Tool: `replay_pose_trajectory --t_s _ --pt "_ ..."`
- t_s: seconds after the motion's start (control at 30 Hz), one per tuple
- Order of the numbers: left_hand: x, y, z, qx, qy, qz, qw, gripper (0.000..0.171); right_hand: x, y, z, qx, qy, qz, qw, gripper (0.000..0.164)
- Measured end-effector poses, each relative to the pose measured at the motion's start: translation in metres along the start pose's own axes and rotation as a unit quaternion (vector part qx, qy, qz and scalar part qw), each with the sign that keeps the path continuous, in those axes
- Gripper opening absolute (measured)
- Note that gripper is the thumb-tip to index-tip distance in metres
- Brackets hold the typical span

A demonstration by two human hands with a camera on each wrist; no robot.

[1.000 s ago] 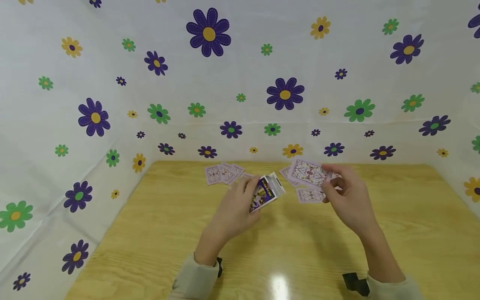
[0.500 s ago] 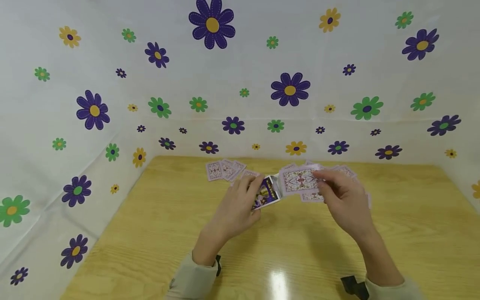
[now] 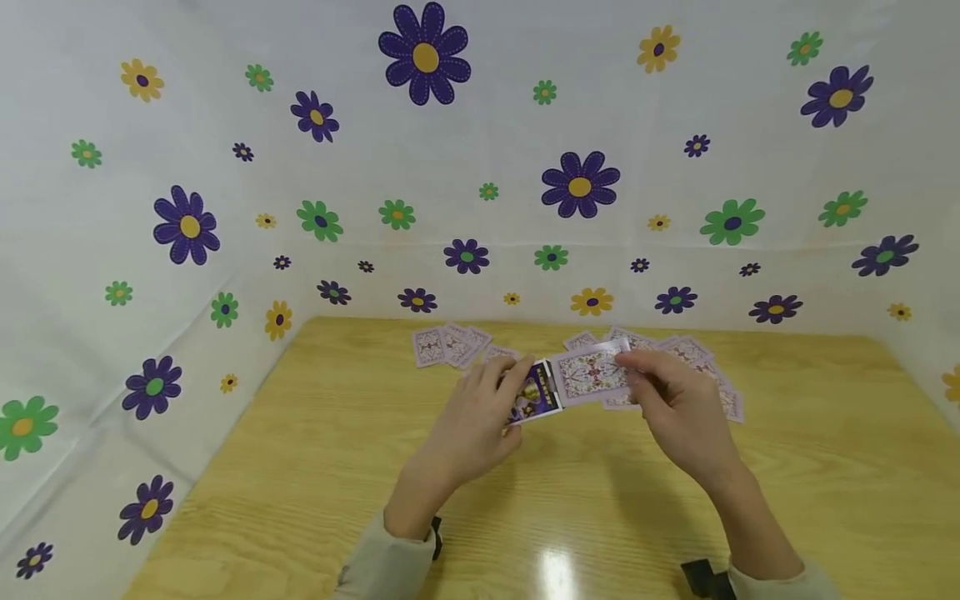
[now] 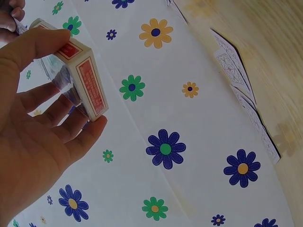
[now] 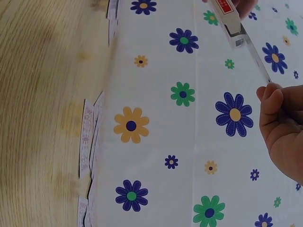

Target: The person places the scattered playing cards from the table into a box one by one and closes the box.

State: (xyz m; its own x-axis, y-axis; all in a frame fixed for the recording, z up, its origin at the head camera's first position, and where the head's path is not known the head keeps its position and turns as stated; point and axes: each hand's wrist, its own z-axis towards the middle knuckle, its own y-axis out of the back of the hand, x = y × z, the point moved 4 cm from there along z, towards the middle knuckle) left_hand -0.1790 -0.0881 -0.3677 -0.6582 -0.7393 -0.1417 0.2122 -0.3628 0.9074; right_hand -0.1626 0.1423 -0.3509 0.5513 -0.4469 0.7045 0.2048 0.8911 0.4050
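My left hand (image 3: 468, 417) grips a small card box (image 3: 535, 393), purple and gold on its face, with its mouth turned to the right. In the left wrist view, thumb and fingers span the box (image 4: 90, 87), whose end shows red panels. My right hand (image 3: 678, 408) pinches a playing card (image 3: 592, 372) by its right end, patterned back up. The card's left end is right at the box's mouth. Seen edge-on in the right wrist view, the card (image 5: 257, 59) runs from the box to the fingertips of the right hand (image 5: 284, 127).
Several playing cards (image 3: 430, 347) lie back up at the table's far left, partly behind the left hand. More cards (image 3: 688, 350) are spread behind the right hand. A white cloth (image 3: 510, 125) with printed flowers stands around the wooden table (image 3: 315, 467).
My right hand has brought the card left and lined it up with the box's mouth, now meeting it. The left hand still holds the box in nearly the same place.
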Motion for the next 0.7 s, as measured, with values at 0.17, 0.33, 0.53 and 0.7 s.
replay_pose_trajectory --t_s 0.17,0.33,0.53,0.7 --pt "-0.0024 0.0021 -0.0008 -0.005 -0.004 0.004 1.0000 0.081 0.0021 -0.0017 -0.0006 0.001 0.008 0.010 1.000 0.025" --pt "-0.0043 0.0021 -0.0015 -0.001 -0.006 0.010 0.9999 0.080 0.0017 -0.0020 -0.0025 0.005 0.014 0.021 1.000 0.026" --pt "-0.0056 0.0018 -0.0005 -0.011 -0.015 0.013 0.9997 0.081 0.0007 -0.0006 -0.0023 0.005 -0.008 0.036 0.999 0.027" --pt "-0.0067 0.0005 0.0000 -0.012 -0.020 0.018 0.9996 0.080 -0.0016 0.0008 -0.0031 -0.002 -0.033 0.059 0.998 0.029"
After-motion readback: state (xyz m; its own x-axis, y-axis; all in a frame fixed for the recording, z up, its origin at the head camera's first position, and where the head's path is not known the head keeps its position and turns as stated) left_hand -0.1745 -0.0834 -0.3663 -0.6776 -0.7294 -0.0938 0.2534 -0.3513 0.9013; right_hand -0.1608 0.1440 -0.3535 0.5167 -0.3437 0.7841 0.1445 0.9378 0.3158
